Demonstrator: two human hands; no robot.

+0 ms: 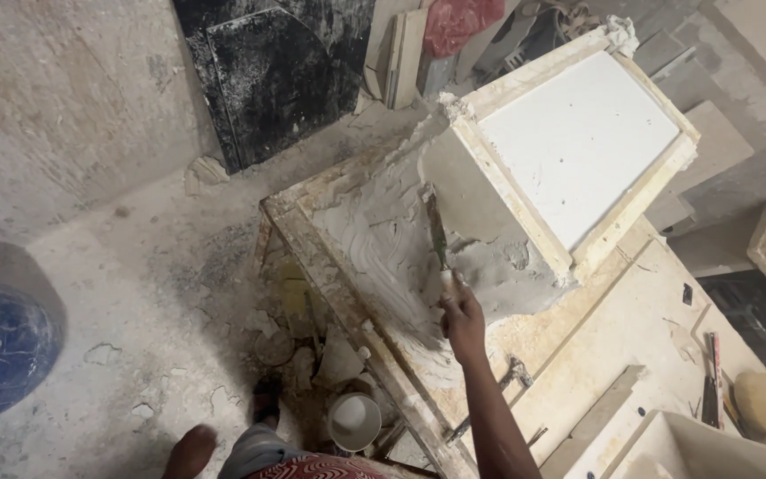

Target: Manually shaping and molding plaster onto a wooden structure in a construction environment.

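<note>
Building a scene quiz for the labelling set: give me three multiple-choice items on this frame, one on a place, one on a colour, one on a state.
1. Where does the white cup stand?
A. On the floor beside the workbench
B. On top of the block
C. In the hand

2. What colour is the framed top face of the block?
A. Black
B. White
C. Red

3. What is the right hand doing?
A. Hanging empty
B. Gripping a tool pressed to the block's side
C. Resting flat on the workbench

Answers: 1 A, the cup sits low by the bench edge. 2 B, a white panel inside a cream rim. 3 B, fingers wrap the handle, blade on wet plaster.
</note>
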